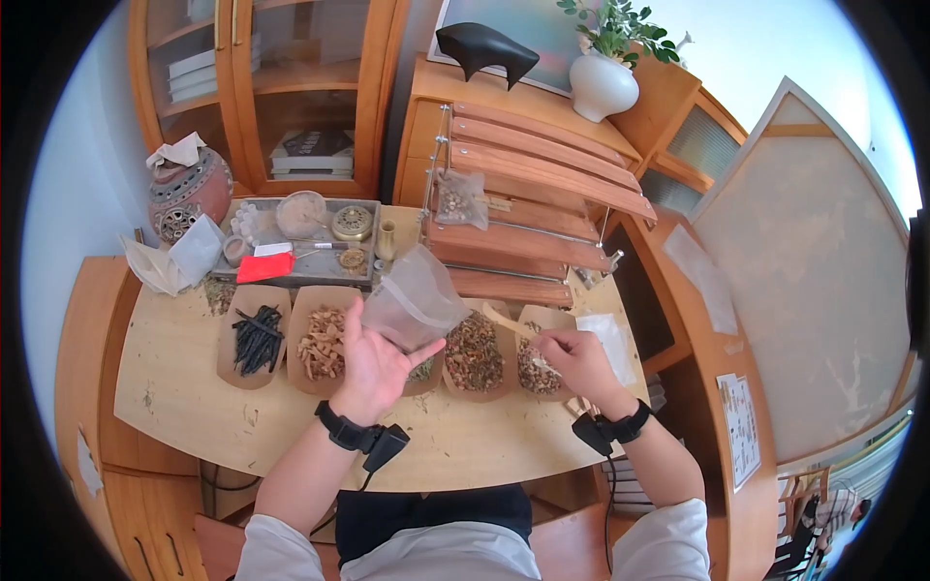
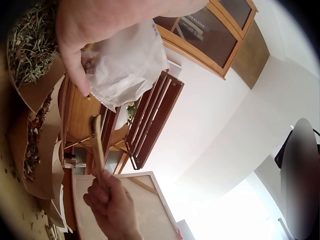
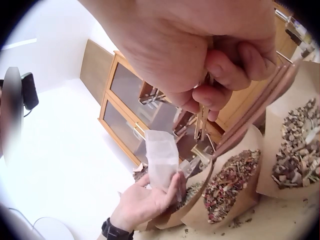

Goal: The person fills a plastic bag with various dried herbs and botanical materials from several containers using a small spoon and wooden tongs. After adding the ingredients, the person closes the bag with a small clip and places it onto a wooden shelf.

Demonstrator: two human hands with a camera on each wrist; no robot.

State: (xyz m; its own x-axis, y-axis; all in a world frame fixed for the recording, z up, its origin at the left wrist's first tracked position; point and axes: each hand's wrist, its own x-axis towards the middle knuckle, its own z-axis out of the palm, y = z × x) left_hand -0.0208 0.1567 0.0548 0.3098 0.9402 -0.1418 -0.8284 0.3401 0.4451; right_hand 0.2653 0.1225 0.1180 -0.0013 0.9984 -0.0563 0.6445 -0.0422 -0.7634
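A translucent bag (image 1: 415, 298) stands upright in my left hand (image 1: 373, 366), its base between the spread thumb and fingers. In the right wrist view the same bag (image 3: 161, 159) rises from the left palm (image 3: 142, 204). My right hand (image 1: 584, 363) grips a slim wooden scoop (image 1: 511, 321) by its end, the tip pointing toward the bag but apart from it. The left wrist view shows the wooden tool (image 2: 97, 145) held upright in the right fist (image 2: 114, 206). Below are paper trays of dried material, a mixed one (image 1: 475, 354) and a pale chopped one (image 1: 539, 370).
Trays of dark strips (image 1: 256, 339) and light brown pieces (image 1: 322, 344) stand at the left. Behind them lies a grey tray (image 1: 329, 215) with small dishes and a red packet (image 1: 264, 268). A slatted wooden rack (image 1: 533, 208) stands at the back, a clear packet on it.
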